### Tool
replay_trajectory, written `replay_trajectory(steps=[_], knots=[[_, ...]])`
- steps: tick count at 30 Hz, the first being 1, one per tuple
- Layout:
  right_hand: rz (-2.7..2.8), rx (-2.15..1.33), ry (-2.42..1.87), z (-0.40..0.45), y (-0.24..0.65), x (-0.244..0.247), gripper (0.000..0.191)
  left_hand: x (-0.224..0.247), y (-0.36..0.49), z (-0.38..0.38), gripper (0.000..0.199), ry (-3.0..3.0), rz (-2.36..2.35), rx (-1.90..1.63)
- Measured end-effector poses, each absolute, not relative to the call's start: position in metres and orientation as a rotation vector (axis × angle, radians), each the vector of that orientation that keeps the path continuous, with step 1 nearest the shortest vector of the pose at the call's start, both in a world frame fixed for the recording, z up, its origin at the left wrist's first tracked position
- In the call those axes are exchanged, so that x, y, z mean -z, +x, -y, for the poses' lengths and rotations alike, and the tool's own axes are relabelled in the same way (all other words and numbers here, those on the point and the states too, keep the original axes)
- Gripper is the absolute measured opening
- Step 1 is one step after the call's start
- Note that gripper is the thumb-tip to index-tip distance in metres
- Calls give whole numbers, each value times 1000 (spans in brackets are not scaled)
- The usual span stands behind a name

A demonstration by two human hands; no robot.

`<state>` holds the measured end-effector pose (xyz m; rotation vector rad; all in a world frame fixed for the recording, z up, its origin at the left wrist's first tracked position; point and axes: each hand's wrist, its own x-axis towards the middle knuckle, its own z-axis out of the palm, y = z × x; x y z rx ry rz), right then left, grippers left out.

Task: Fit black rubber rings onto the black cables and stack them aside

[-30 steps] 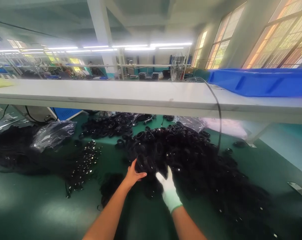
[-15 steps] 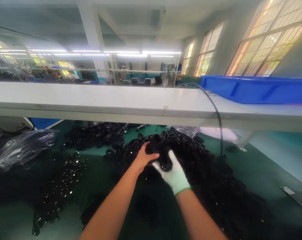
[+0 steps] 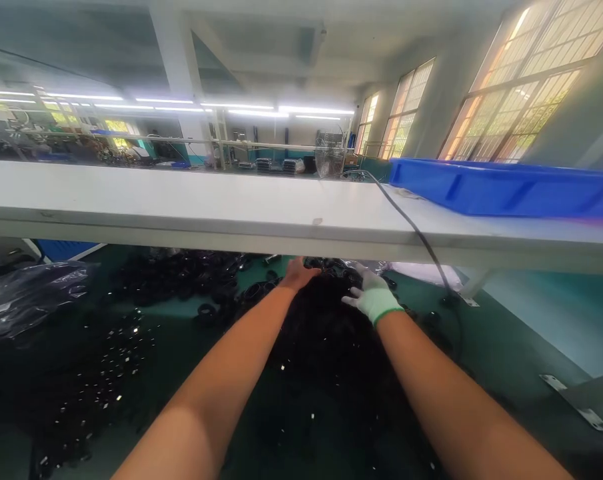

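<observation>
A heap of small black parts [image 3: 326, 320], some of them ring-shaped, spreads over the green work surface in front of me. My bare left hand [image 3: 299, 273] reaches to the far side of the heap, thumb apart from the fingers, its fingertips partly lost against the dark parts. To its right, my right hand [image 3: 374, 295] in a white glove lies over the heap with fingers spread. Black parts lie between and below the two hands. I see nothing gripped in either.
A white shelf [image 3: 206, 197] crosses just above my hands, carrying a blue plastic bin [image 3: 506, 190] at right. A dark cable [image 3: 406, 217] hangs over its edge. At left are clear plastic wrapping [image 3: 36, 293] and scattered shiny black pieces [image 3: 111, 367]. A metal bracket [image 3: 576, 403] sits at right.
Both hands have moved forward and spread apart; half a second ago they were close together around black parts. Black parts now lie nearer to me, below the hands. The view has shifted slightly.
</observation>
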<state>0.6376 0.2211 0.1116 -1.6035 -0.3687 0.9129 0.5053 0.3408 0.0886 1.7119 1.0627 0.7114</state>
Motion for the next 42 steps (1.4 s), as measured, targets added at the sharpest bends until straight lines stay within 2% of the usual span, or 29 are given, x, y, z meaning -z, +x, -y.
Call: replay_trajectory(steps=[4, 9, 10, 12, 14, 15, 17, 21, 27, 31, 33, 35, 37, 40, 42], knots=[[601, -750, -1612, -152, 615, -82, 49, -71, 446, -321, 46, 1815, -1163, -576], [721, -843, -1847, -39, 551, -10, 32, -26, 346, -225, 33, 1991, -1174, -236], [856, -885, -1965, -26, 537, 2, 31, -15, 335, -203, 37, 2037, -1189, -172], [1287, -800, -2183, -18, 511, 20, 32, 5, 324, -167, 58, 2140, -1203, -60], [1752, -556, -2311, -31, 492, 26, 54, 21, 326, -145, 70, 2231, -1214, 26], [1926, -475, -2335, -43, 485, 26, 62, 27, 329, -139, 69, 2268, -1226, 58], [2090, -424, -2344, -67, 476, 23, 66, 33, 334, -136, 64, 2320, -1258, 106], [2160, -443, -2340, -98, 475, 24, 52, 26, 323, -145, 53, 2355, -1325, 161], [2076, -451, -2331, -93, 481, 19, 38, -14, 313, -183, 45, 2328, -1378, 84], [1893, -397, -2316, -105, 514, -27, 20, -55, 355, -218, 44, 2343, -1276, -49], [1775, -319, -2346, -122, 542, -60, 26, -75, 382, -237, 49, 2331, -1229, -147], [1664, -216, -2367, -136, 570, -88, 42, -87, 402, -253, 57, 2293, -1230, -252], [1619, -179, -2388, -135, 589, -102, 45, -84, 410, -257, 47, 2228, -1290, -293], [1742, -335, -2411, -95, 589, -89, 28, -51, 406, -236, 24, 2099, -1413, -224], [1865, -450, -2437, -58, 577, -62, 14, -19, 401, -211, 21, 2018, -1470, -184]])
